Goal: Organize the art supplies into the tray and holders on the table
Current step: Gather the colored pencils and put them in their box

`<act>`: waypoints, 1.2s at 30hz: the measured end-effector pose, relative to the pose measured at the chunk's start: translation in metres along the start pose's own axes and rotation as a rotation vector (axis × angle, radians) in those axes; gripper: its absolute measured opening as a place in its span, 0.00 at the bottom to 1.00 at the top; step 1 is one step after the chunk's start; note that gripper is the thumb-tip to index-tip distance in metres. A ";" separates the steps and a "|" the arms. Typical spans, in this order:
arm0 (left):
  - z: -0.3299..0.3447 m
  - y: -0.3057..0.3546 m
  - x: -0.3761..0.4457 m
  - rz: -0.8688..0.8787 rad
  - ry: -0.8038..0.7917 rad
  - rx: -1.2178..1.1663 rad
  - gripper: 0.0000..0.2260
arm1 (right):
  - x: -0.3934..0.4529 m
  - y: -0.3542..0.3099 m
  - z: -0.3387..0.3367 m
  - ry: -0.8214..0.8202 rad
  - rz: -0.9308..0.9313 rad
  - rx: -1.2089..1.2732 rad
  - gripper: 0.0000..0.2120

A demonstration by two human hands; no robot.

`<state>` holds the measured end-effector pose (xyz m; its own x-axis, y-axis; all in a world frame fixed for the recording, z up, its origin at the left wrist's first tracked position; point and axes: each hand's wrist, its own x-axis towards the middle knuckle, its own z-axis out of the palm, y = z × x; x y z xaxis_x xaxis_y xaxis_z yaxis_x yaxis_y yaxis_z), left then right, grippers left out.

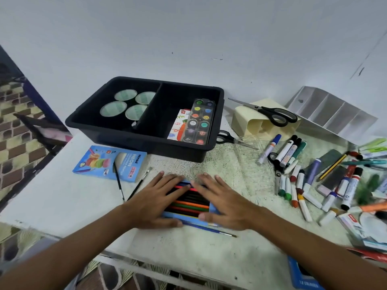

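Observation:
An open blue box of coloured pencils (189, 203) lies flat at the table's front middle. My left hand (156, 198) rests on its left side with fingers straight. My right hand (223, 200) lies flat on its right side, thumb at the box's lower edge. Behind stands a black two-compartment tray (144, 141): several round lidded cups (125, 105) fill its left half, and a watercolour palette (199, 121) and a crayon box (179, 124) sit in its right half. A blue paintbrush (211, 229) lies just below the pencil box.
A blue neon pencil box (109, 162) and two thin brushes (118, 183) lie at the left. At the right are a cream holder (253, 122) on its side under scissors (270, 114), a white divided organiser (333, 111), and several loose markers and crayons (297, 181).

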<state>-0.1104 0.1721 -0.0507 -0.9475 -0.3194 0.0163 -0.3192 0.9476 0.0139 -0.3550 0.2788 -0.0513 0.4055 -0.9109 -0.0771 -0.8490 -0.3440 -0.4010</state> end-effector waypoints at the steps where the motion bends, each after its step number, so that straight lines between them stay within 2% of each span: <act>1: 0.001 0.001 0.001 -0.021 -0.003 0.005 0.38 | 0.000 0.003 -0.004 0.020 0.022 0.086 0.37; 4: 0.003 0.002 0.003 -0.050 -0.009 0.034 0.38 | 0.000 0.011 -0.011 0.057 0.046 0.110 0.36; 10: 0.006 -0.005 0.022 -0.115 -0.055 -0.025 0.41 | 0.009 0.017 -0.012 -0.009 0.036 -0.101 0.40; 14: 0.007 -0.016 0.033 -0.194 -0.121 0.020 0.43 | 0.013 0.023 -0.018 -0.010 0.073 -0.164 0.37; 18: 0.008 -0.017 0.033 -0.203 -0.093 0.017 0.44 | 0.012 0.023 -0.020 -0.036 0.057 -0.264 0.39; 22: 0.012 -0.010 0.032 -0.156 -0.071 -0.062 0.43 | 0.020 0.019 -0.017 -0.065 -0.008 -0.396 0.37; 28: 0.005 -0.012 0.032 -0.159 -0.082 -0.245 0.47 | 0.028 0.017 -0.021 -0.028 -0.058 -0.460 0.32; 32: -0.014 -0.017 0.020 -0.217 0.045 -0.287 0.49 | 0.031 0.018 -0.022 -0.031 -0.066 -0.410 0.31; 36: -0.041 -0.029 -0.011 -0.310 0.185 -0.262 0.39 | 0.029 0.022 -0.025 -0.016 -0.088 -0.364 0.30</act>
<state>-0.0898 0.1482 -0.0102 -0.7805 -0.6070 0.1500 -0.5493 0.7802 0.2992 -0.3701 0.2395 -0.0395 0.4847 -0.8716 -0.0726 -0.8746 -0.4817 -0.0560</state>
